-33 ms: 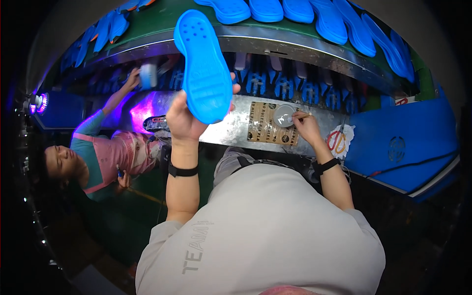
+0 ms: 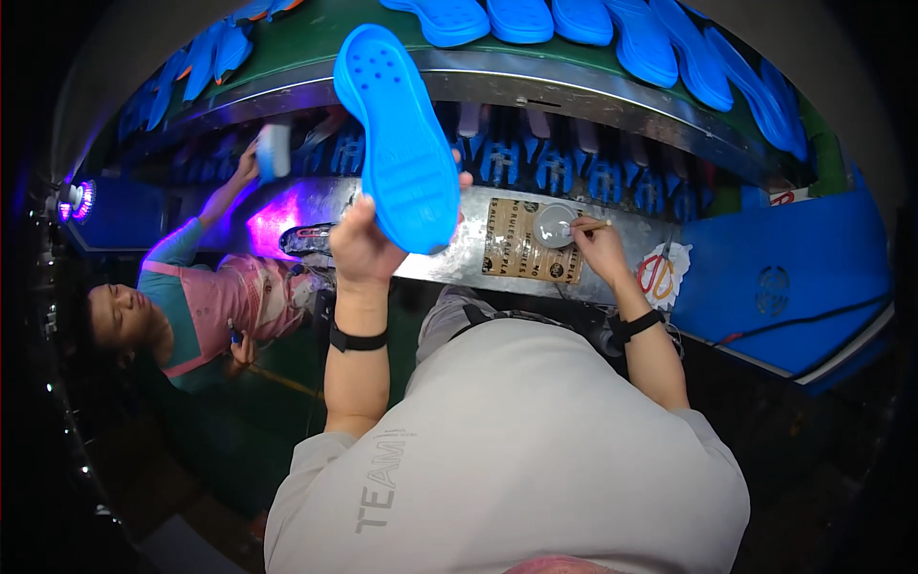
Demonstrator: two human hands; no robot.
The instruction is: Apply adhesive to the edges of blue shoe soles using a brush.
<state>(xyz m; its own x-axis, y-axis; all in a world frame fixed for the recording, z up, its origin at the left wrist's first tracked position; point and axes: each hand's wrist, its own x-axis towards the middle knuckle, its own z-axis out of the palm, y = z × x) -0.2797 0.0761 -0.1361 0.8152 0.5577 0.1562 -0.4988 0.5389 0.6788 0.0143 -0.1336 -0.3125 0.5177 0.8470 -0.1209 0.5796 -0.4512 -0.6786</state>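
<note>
A bright blue shoe sole (image 2: pixel 406 158) is held up in my left hand (image 2: pixel 363 244), thumb on the near side and fingertips round its right edge. Its heel end, with several small round holes, points away from me. Over the bench, my right hand (image 2: pixel 601 251) pinches a thin pale stick (image 2: pixel 595 226). The stick reaches into a small round translucent bowl (image 2: pixel 554 230); its tip is too small to make out. Beneath the bowl lies a brown printed cardboard piece (image 2: pixel 516 258) on the metal bench (image 2: pixel 449 251).
Scissors (image 2: pixel 654 275) with red and orange handles lie on white paper at the right, beside a blue machine housing (image 2: pixel 775 277). More blue soles (image 2: pixel 521 21) line the green conveyor (image 2: pixel 316 59). At left, a co-worker (image 2: pixel 215 306) holds a pale blurred object (image 2: pixel 274 151) near purple light.
My left hand and the blue sole have come slightly nearer to me and to the right. My right hand stays at the bowl. The co-worker's raised hand has shifted a little left.
</note>
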